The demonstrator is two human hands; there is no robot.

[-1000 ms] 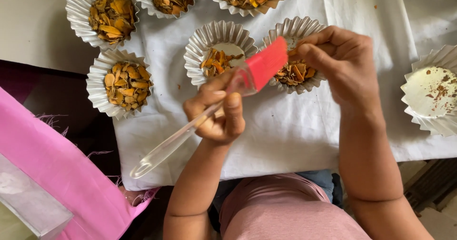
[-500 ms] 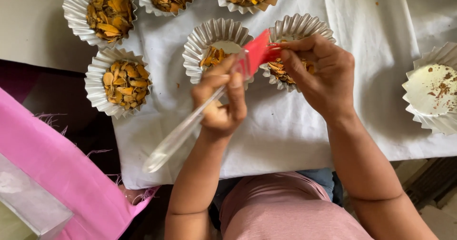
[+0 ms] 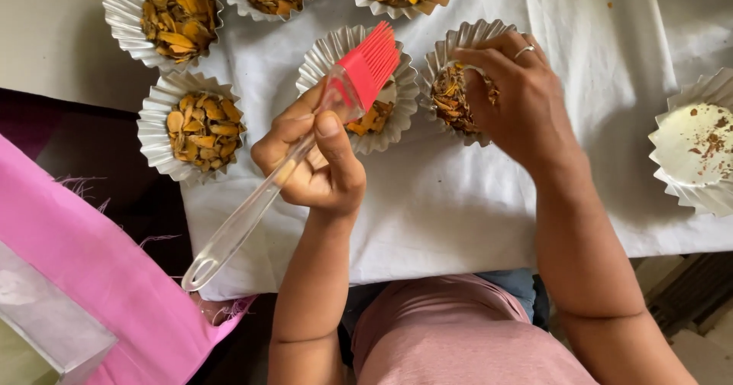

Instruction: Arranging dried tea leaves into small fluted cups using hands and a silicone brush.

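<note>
Left hand (image 3: 317, 163) fisted, thumb up; right hand (image 3: 519, 98) fingers (image 3: 477, 87) curled down.

Fluted foil cups are sitting on a cloth (image 3: 458, 209) spread over the table. Three cups are lying along the far edge, a fourth cup (image 3: 191, 125) nearer at the left. The left hand (image 3: 313, 160) is holding a pastry brush (image 3: 305, 137) over the middle cup (image 3: 359, 87). Just right of it, the right hand (image 3: 519, 98) is resting in a neighbouring cup (image 3: 458, 79). A nearly empty cup (image 3: 695, 144) is sitting well apart at the right edge.
</note>
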